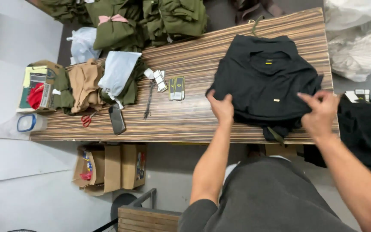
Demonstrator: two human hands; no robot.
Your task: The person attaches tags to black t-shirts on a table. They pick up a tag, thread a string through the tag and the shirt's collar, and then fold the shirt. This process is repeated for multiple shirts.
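On the striped worktop (pixel 202 116) I see one folded black garment (pixel 265 79) at the near right edge, my left hand (pixel 222 107) with its grip pinching the garment's left edge, my right hand (pixel 321 112) pinching its right, one pair of red scissors (pixel 86 120), and one open cardboard box (pixel 39 86) holding red fabric.

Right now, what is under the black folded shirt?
Under the black folded shirt lies the striped wooden table. An olive strap end pokes out below. Both hands grip its edges; anything else beneath is covered.
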